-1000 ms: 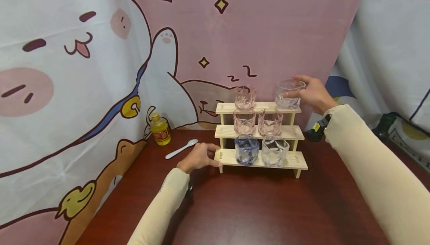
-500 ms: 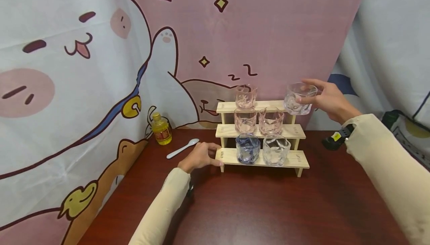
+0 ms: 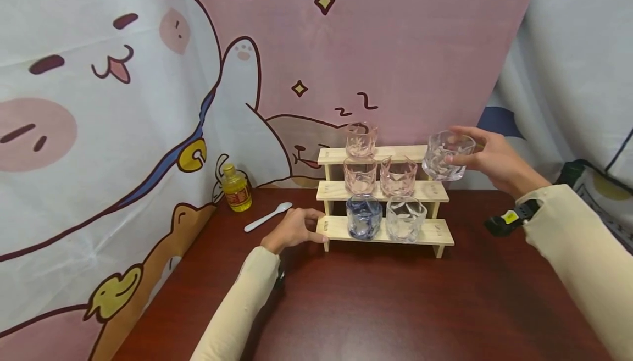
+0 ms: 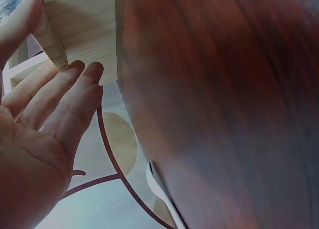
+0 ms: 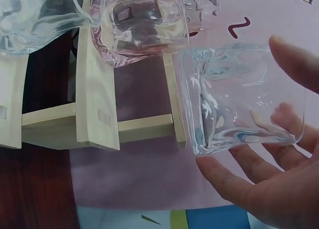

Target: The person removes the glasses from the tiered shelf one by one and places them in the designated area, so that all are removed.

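In the head view my right hand (image 3: 499,157) holds a clear glass (image 3: 447,156) in the air by the right end of a three-step wooden display stand (image 3: 341,229). In the right wrist view the thumb and fingers are around this clear glass (image 5: 239,99), apart from the shelf boards. My left hand (image 3: 293,230) grips the left end of the bottom step, thumb at its front and fingers at its side. On the stand are a pink glass (image 3: 360,140) on top, two pink glasses (image 3: 398,177) in the middle, and a blue glass (image 3: 364,218) and another clear glass (image 3: 405,219) below.
A small yellow bottle (image 3: 236,189) and a white spoon (image 3: 268,217) lie left of the stand on the dark red table (image 3: 346,306), the bottle upright. A cartoon cloth (image 3: 395,48) hangs close behind the stand.
My right hand has lifted the clear glass off the right end of the top step and moved it rightward and down, toward me. My left hand has stayed at the stand.
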`<state>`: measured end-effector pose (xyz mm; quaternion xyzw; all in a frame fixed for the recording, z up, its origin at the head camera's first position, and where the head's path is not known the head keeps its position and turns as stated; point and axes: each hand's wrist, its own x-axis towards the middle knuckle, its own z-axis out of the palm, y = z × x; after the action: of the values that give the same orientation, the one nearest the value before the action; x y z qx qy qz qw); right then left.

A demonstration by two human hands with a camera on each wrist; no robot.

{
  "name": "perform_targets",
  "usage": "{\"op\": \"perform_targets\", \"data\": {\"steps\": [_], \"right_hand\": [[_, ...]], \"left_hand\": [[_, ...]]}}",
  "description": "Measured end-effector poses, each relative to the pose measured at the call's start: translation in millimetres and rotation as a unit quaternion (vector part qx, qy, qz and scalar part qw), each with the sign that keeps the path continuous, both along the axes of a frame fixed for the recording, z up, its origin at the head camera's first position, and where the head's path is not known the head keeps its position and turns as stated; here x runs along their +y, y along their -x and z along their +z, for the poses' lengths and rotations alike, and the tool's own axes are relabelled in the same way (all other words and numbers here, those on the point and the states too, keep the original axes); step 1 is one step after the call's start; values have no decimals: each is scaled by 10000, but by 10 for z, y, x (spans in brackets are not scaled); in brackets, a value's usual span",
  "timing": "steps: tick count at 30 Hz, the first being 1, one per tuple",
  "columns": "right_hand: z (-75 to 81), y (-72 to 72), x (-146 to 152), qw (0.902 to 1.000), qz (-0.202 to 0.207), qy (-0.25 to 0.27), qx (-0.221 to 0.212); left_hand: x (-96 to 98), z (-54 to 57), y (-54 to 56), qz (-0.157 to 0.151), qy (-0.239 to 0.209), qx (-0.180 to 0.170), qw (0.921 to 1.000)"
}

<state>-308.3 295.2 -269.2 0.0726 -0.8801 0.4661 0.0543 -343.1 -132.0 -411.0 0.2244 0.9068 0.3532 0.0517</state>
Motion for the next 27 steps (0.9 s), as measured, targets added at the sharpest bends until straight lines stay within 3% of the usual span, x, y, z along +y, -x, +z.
{"op": "perform_targets", "data": {"steps": [12, 27], "right_hand": [[-121, -200, 142, 9984, -180, -527, 132], [-383, -423, 342, 9988, -276, -394, -6]], "left_hand": [[-3, -6, -5, -20, -18, -131, 9999], [-9, -29, 4, -66, -58, 12, 10000]]}}
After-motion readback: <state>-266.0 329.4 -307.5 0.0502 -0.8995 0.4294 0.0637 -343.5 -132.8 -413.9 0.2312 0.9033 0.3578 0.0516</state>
